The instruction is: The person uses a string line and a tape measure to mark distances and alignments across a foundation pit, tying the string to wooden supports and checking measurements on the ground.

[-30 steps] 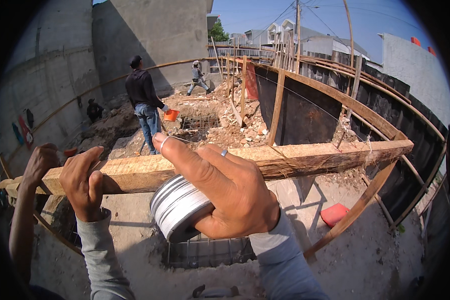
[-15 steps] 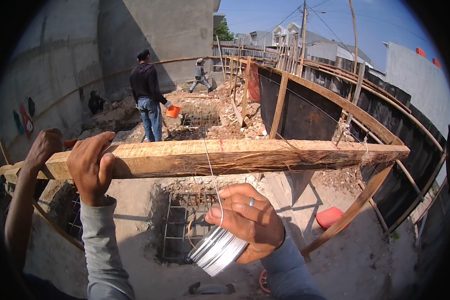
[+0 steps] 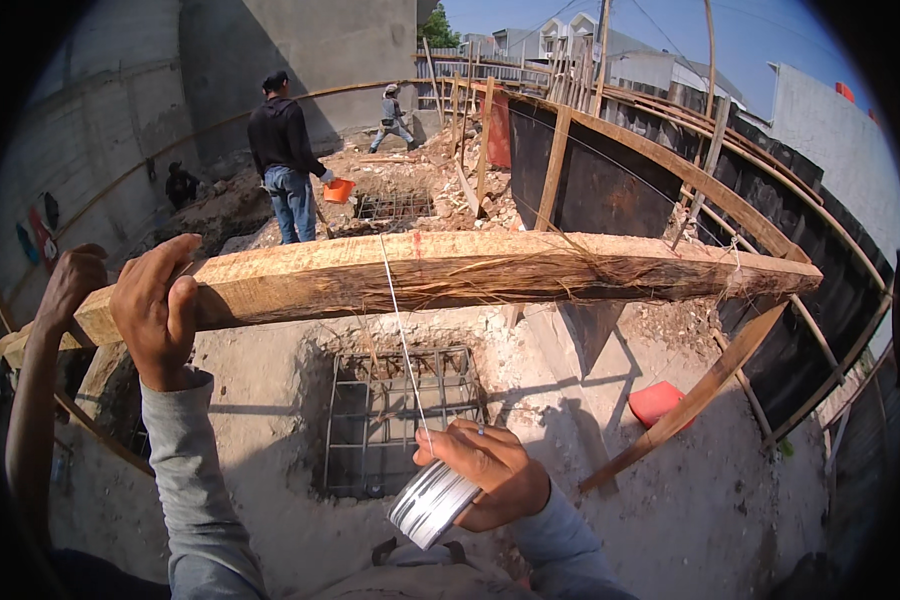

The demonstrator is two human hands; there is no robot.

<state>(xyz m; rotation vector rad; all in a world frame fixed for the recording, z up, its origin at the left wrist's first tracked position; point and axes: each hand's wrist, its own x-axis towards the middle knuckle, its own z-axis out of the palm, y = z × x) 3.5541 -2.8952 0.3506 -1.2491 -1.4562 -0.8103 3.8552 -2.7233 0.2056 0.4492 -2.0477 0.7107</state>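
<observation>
A tall grey concrete wall (image 3: 360, 55) closes the left and back of the site, and a black sheet fence (image 3: 610, 170) curves along the right. Pale sandy ground (image 3: 265, 425) spreads below. A long, rough-sawn brown timber beam (image 3: 510, 272) crosses the view from side to side above it, its near face shaggy with torn fibres. Beneath the beam, a grid of dark steel bars (image 3: 368, 425) sits in a squarish pit. Farther off, a person in a dark top and blue jeans (image 3: 285, 150) stands with an orange bucket (image 3: 338, 191) in one hand; a red plastic container (image 3: 658, 403) lies on the ground to the right.

The left hand (image 3: 157, 315) grips the beam toward its left end, fingers curled over the top edge and thumb against the near face. Just left of it, another person's hand (image 3: 75, 288) is also at the beam. The right hand (image 3: 495, 475) is low, in front of the pit, its fingers closed around a short silvery-white spool (image 3: 435, 505). A thin white string (image 3: 402, 345) runs taut from its thumb to the beam's top edge, just left of a small red mark (image 3: 417, 245).
</observation>
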